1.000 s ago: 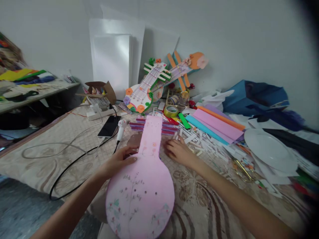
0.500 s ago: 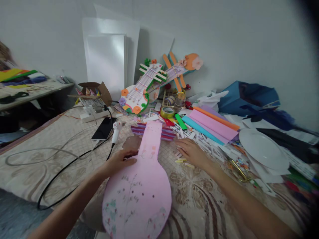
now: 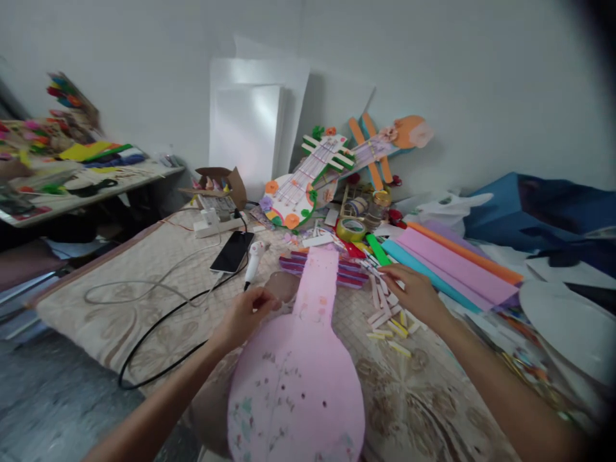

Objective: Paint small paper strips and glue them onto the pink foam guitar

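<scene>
A pink guitar-shaped board (image 3: 298, 359) lies flat in front of me, with painted leaves and a few small holes in its round body. Purple-and-red sticks (image 3: 353, 274) jut out on both sides of its neck. Beside the left edge of the board, near where neck and body meet, my left hand (image 3: 248, 317) has its fingers curled and thumb drawn in; whatever they might hold is hidden. To the right of the neck, my right hand (image 3: 416, 295) reaches with outstretched fingers over a heap of white strips (image 3: 380, 308). Short yellow pieces (image 3: 398, 328) lie below that heap.
A white glue gun (image 3: 254, 262) and black phone (image 3: 232, 252) lie left, with cables looping across the cloth. Rolled coloured sheets (image 3: 452, 263) and a white plate (image 3: 568, 321) are right. Two decorated guitar-shaped models (image 3: 301, 179) lean against the wall. Another table (image 3: 96, 192) stands far left.
The view has swung left, so things sit further right in the picture. My left hand has come off the board and curled. My right hand has reached further over the strips.
</scene>
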`<state>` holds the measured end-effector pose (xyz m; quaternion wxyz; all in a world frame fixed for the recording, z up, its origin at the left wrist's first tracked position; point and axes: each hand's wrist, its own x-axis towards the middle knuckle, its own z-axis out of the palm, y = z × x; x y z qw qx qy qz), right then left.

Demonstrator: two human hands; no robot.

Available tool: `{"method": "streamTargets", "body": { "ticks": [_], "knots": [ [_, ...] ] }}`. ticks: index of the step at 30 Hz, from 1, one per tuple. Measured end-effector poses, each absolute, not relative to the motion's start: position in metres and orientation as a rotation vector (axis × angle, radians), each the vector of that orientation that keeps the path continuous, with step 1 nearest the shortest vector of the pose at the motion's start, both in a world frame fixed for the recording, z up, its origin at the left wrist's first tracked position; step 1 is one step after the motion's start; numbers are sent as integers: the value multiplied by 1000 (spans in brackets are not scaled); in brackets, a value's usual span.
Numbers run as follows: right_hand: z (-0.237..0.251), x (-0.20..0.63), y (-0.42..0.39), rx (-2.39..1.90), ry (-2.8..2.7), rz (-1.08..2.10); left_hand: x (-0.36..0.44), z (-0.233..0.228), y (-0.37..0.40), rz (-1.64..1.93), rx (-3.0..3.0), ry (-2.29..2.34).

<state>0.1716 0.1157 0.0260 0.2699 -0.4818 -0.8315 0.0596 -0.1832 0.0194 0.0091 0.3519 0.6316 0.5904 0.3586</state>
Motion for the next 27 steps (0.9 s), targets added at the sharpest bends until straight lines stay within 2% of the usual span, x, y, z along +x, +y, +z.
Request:
{"method": "streamTargets", "body": {
  "ticks": [8,20,27],
  "knots": [
    [23,150,94,-1356,-2156,338,-219,2,23,1048,1658,2011],
    [31,90,67,-1179,-2233,698,-223,-9,74,937,1812,2104],
    [45,52,53,-1013,-2285,805,-201,32,44,1080,1861,2143]
  ]
}}
